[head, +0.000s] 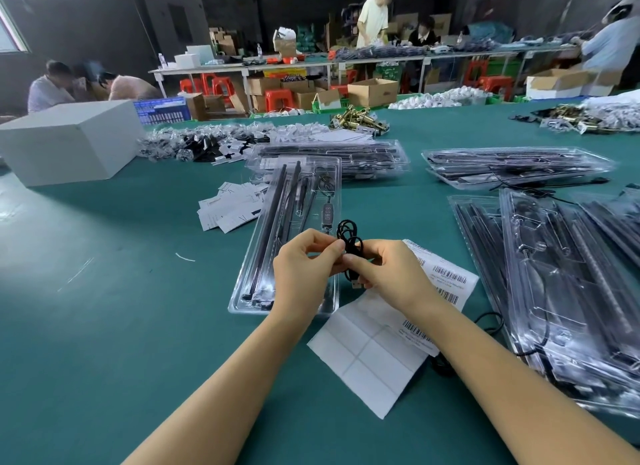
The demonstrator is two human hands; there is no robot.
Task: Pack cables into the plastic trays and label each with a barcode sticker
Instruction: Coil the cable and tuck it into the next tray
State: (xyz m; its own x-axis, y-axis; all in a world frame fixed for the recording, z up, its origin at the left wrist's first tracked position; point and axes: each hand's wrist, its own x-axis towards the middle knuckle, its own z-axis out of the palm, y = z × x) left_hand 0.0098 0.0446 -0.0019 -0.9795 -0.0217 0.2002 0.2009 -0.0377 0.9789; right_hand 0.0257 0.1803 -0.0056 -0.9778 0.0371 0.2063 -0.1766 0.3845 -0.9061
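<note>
Right now your left hand [304, 267] and right hand [388, 274] are together over the near end of the open tray [277, 243], each pinching the one coiled black cable [350, 246], whose USB plug [356, 283] hangs below your fingers. Keep the loops tight and even between both pinches, I'd say, so the coil drops flat into its pocket instead of springing open; lead with the plug and seat it first, then press the loops down beside the inline controller [326, 212] already lying in that tray. Just under your right wrist lie two sticker sheets on the green tabletop [104, 326]: a nearer sheet [367, 357] with most labels peeled off, and a second sheet [446, 277] showing barcodes. Take the label only once the cable is seated, so the sticker doesn't catch on a loose loop. To your right sits one overlapping heap of trays [561, 284]; I cannot count its layers. Farther off I count one scatter of white paper cards [232, 205], two more tray stacks, one behind your tray [346, 156] and one to the right [516, 166], one white box [69, 139] at far left, and two piles of brass hardware [360, 120].
</note>
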